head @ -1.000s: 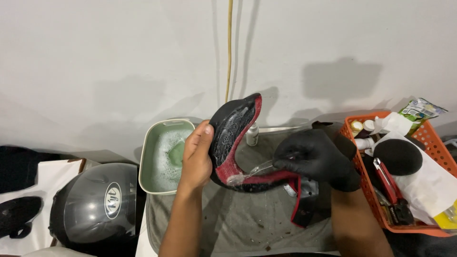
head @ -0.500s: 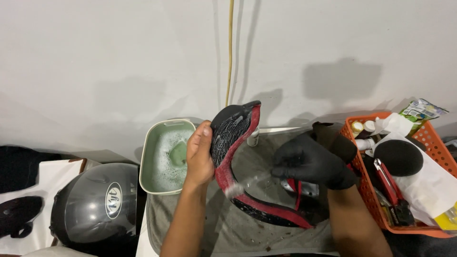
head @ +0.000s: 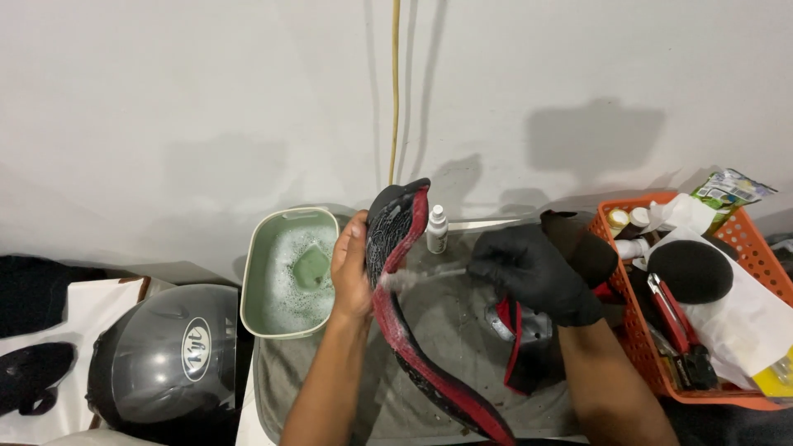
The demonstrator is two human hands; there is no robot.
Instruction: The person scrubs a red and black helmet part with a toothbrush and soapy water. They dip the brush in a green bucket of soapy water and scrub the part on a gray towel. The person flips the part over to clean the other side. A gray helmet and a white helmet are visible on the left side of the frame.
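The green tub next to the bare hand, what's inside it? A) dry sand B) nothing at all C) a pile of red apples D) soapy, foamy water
D: the green tub beside the bare left hand holds water covered with white suds, while the gloved right hand works a small brush on the black and red shoe insole.

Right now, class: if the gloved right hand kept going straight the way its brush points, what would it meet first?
The right hand points its brush leftward at the red and black shoe insole. The bristles look already against it, so the insole comes first, with the bare left hand just behind it, though depth is hard to judge.
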